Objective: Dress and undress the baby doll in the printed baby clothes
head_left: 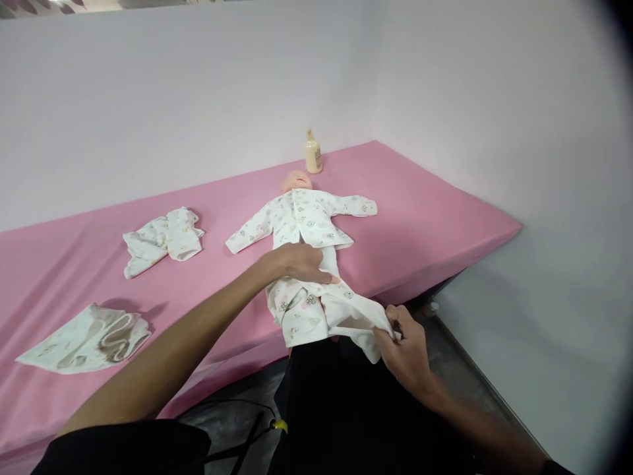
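Observation:
A baby doll [297, 180] lies on its back, dressed in a white printed baby jacket [316, 221] with its sleeves spread. White printed baby pants [304, 316] cover its lower body near the front edge. Over the doll's waist, my left hand [307, 262] is closed on the upper part of the pants; its fingertips are partly hidden. My right hand [406, 346] grips the hem of the pant leg at the right and pulls it out to the side, so the leg stretches with its opening showing.
The doll rests on a pink-covered table [420, 211]. Behind its head stands a pump bottle [313, 155]. To the left lie a folded white printed garment [165, 241] and a crumpled white cloth [91, 340]. A pale wall [198, 99] runs along the back and right.

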Motion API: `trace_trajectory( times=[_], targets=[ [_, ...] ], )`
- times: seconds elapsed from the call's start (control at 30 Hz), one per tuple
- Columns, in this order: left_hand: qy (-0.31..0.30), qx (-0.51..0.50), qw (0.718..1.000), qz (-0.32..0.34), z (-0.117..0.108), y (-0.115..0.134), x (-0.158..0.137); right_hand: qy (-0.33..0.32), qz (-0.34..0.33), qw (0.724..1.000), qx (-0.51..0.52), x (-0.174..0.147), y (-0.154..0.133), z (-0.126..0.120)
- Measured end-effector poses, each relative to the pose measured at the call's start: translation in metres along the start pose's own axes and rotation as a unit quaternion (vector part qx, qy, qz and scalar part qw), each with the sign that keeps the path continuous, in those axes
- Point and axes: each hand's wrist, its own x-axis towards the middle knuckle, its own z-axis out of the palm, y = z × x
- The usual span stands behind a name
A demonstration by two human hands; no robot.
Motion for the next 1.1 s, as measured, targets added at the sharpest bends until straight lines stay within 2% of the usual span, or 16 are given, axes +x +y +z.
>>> trace_trajectory(
  times=[0.07, 0.1, 0.13, 0.2, 0.23, 0.27, 0.33, 0.37, 0.4, 0.47, 0.57, 0.67, 0.8, 0.87, 1.0, 1.1],
  targets=[
    [-0.016, -0.042, 0.999, 0.026, -0.002, -0.006, -0.002, -0.023, -0.046, 0.998, -0.02, -0.005, -0.01, 0.001],
    [-0.019, -0.077, 0.996, 0.045, -0.003, -0.01, -0.003, -0.07, -0.068, 0.995, -0.022, -0.008, -0.014, 0.001],
    [-0.017, -0.117, 0.991, 0.064, -0.004, -0.013, -0.005, -0.143, -0.087, 0.986, -0.011, -0.009, -0.017, 0.001],
    [-0.005, -0.191, 0.977, 0.096, -0.004, -0.017, -0.008, -0.301, -0.093, 0.948, 0.052, -0.006, -0.02, -0.001],
    [0.001, -0.219, 0.97, 0.109, -0.003, -0.018, -0.01, -0.341, -0.074, 0.932, 0.094, -0.002, -0.019, -0.002],
    [0.004, -0.239, 0.963, 0.123, -0.002, -0.018, -0.012, -0.341, -0.043, 0.93, 0.131, 0.003, -0.017, -0.002],
    [0.001, -0.259, 0.954, 0.149, 0.001, -0.017, -0.015, -0.247, 0.035, 0.954, 0.167, 0.02, -0.011, -0.002],
    [-0.006, -0.263, 0.951, 0.163, 0.003, -0.016, -0.017, -0.194, 0.062, 0.964, 0.168, 0.029, -0.008, -0.001],
    [-0.017, -0.265, 0.948, 0.178, 0.004, -0.014, -0.018, -0.171, 0.074, 0.968, 0.168, 0.039, -0.006, 0.0],
    [-0.044, -0.271, 0.939, 0.206, 0.006, -0.01, -0.021, -0.195, 0.07, 0.963, 0.171, 0.055, -0.005, 0.004],
    [-0.067, -0.274, 0.935, 0.217, 0.007, -0.007, -0.025, -0.306, 0.055, 0.933, 0.183, 0.07, -0.008, 0.01],
    [-0.055, -0.271, 0.94, 0.199, 0.008, -0.007, -0.029, -0.373, 0.071, 0.898, 0.223, 0.071, -0.01, 0.013],
    [-0.028, -0.272, 0.945, 0.18, 0.009, -0.008, -0.033, -0.414, 0.08, 0.862, 0.281, 0.069, -0.009, 0.017],
    [-0.013, -0.26, 0.95, 0.171, 0.008, -0.006, -0.035, -0.42, 0.08, 0.86, 0.28, 0.07, -0.011, 0.019],
    [0.003, -0.232, 0.962, 0.144, 0.006, -0.003, -0.04, -0.428, 0.068, 0.872, 0.228, 0.074, -0.017, 0.021],
    [0.0, -0.22, 0.967, 0.131, 0.009, -0.006, -0.044, -0.398, 0.027, 0.901, 0.168, 0.071, -0.025, 0.02]
  ],
)
